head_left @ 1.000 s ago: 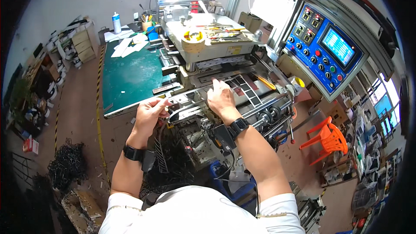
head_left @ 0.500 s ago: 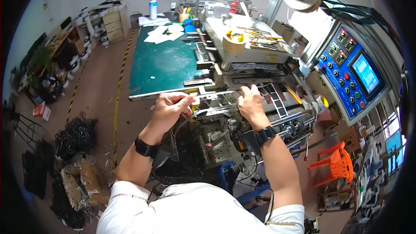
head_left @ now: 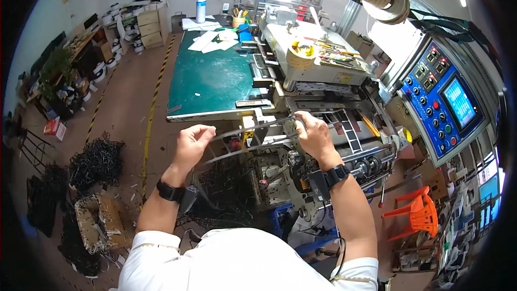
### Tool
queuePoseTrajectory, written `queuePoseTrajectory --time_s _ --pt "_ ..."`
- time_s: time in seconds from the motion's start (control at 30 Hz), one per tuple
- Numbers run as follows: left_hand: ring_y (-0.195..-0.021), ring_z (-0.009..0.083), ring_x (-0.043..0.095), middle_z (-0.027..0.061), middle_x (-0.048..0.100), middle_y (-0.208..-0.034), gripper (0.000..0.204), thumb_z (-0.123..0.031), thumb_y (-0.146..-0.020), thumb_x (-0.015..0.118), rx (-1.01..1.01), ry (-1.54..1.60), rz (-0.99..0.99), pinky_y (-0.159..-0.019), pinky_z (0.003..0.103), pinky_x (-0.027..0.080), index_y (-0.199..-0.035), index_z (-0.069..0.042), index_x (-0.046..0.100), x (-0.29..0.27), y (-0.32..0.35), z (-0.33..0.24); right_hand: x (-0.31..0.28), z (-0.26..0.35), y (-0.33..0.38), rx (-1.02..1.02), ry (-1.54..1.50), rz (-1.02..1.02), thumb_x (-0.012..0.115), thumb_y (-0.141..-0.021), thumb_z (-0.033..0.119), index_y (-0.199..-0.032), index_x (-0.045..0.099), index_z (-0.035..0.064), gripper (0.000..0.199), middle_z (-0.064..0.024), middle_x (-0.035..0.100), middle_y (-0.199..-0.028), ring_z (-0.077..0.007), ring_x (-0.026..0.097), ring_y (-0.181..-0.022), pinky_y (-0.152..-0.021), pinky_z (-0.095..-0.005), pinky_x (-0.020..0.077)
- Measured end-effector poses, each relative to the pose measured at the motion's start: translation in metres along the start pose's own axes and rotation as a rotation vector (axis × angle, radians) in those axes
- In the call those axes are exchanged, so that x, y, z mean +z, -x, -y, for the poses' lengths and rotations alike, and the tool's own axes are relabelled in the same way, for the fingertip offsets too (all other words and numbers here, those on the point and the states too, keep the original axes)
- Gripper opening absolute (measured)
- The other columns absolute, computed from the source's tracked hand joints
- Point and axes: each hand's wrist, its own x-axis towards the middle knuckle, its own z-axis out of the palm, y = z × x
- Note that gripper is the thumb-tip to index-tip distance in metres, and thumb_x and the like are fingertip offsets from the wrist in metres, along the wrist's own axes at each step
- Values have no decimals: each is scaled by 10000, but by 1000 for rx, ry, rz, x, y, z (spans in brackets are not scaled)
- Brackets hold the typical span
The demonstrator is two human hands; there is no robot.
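A thin dark ladder-like strip (head_left: 232,132) with rectangular openings is stretched over the front of the machine, its left part slightly blurred. My left hand (head_left: 191,145) pinches its left end between thumb and fingers, out past the machine's left side. Farther right, my right hand (head_left: 314,133) has its fingers closed on the strip at the machine's front. Beyond that hand, another ladder-like piece of strip (head_left: 353,136) lies over the machine's roller area. Below the left part of the strip hangs a dark tangle of waste strip (head_left: 215,194).
A green-topped table (head_left: 212,78) stands at the left, with papers and a spray can (head_left: 201,11). Tools lie on the machine's upper plate (head_left: 280,32). A blue control panel (head_left: 444,99) and an orange chair (head_left: 414,213) are right. A black waste heap (head_left: 97,161) sits on the floor.
My left hand has moved left and a little down, drawing the strip's end out past the machine. My right hand stays near the same part of the machine. The view has shifted slightly.
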Motion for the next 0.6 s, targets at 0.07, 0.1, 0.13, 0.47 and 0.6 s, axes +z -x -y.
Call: queuePoseTrajectory --time_s 0.07,0.1,0.13,0.47,0.6 --pt "-806 56 635 10 712 -868 206 -174 -968 670 87 -190 -17 -730 219 507 -1040 12 722 12 4 -2 0 3 0 -86 63 -1 583 -906 178 -1151 614 37 284 -205 687 -1058 -375 663 -975 -863 -428 536" --pt "-850 45 617 8 712 -924 189 -117 -957 675 92 -166 20 -751 211 498 -1087 14 714 19 5 3 1 3 0 -106 63 -14 581 -913 189 -1157 612 20 299 -208 686 -1060 -374 661 -977 -861 -429 536" --pt "-850 45 617 8 712 -924 189 -117 -957 675 97 -155 48 -751 211 498 -1087 14 714 29 7 -2 2 4 0 -110 61 3 578 -920 191 -1161 620 34 290 -210 689 -1045 -375 664 -957 -856 -431 536" --pt "-1090 320 655 225 670 -1175 419 -129 -923 641 376 -202 177 -942 349 494 -1308 25 582 141 -35 -13 -8 9 -2 -229 -215 -113 588 -922 196 -1070 696 63 226 -194 705 -959 -376 668 -913 -814 -446 534" --pt "-972 110 658 98 727 -1064 298 -144 -976 615 172 -11 270 -835 254 511 -1218 28 635 155 -46 -15 -10 8 -2 -262 -192 -160 590 -916 189 -1067 709 74 224 -170 718 -990 -347 672 -943 -853 -429 530"
